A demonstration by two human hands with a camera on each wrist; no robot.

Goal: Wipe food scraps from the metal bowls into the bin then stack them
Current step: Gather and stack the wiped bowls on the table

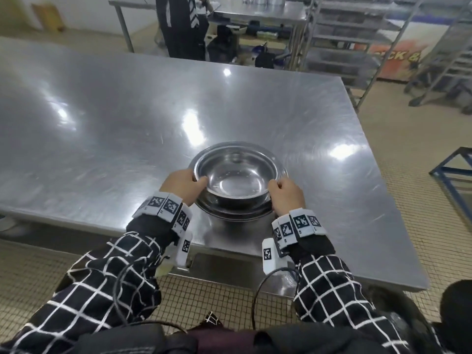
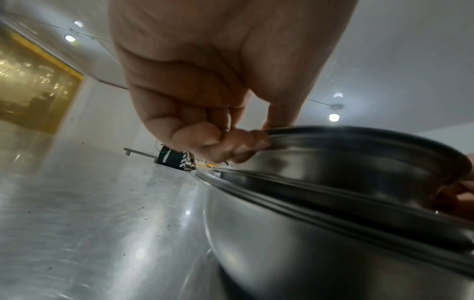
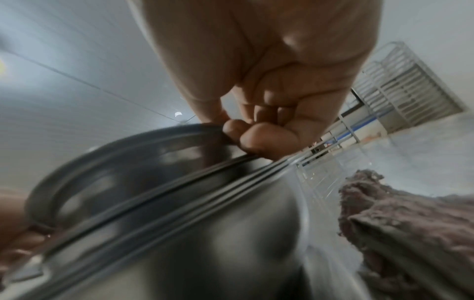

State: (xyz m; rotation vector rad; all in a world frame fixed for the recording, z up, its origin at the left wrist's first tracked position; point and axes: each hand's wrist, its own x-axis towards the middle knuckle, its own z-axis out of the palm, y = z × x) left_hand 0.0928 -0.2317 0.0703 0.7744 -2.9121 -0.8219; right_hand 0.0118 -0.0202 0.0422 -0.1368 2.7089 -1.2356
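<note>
A shiny top bowl point(image 1: 236, 175) sat inside a stack of bowls point(image 1: 233, 213) on the metal desk point(image 1: 102, 123), near the edge closest to the person. The top bowl was between the two hands, not all the way down in the stack; its near side was tipped up a little.

The left hand point(image 1: 184, 186) held the left side of the top bowl's rim. Its grip was pinched on the rim, with the thumb on top and the fingers point(image 2: 238, 140) curled under the edge. The right hand point(image 1: 286, 195) held the right side of the rim the same way, with its fingers point(image 3: 246, 132) curled under the edge and the thumb on top. Both grips touched the bowl.

The inside of the top bowl looked clean and bright. From the wrist views, the rims of the lower bowls point(image 2: 320, 205) showed as thin lines just under the top bowl.

A fuzzy gray cloth point(image 3: 410, 233) was near the right hand, beside the stack. Small dark crumbs point(image 2: 146, 218) lay on the desk to the left of the bowls. Another person in dark clothes point(image 1: 184, 26) stood far behind the desk, near a second metal table point(image 1: 268, 14) and some metal racks point(image 1: 357, 34).
</note>
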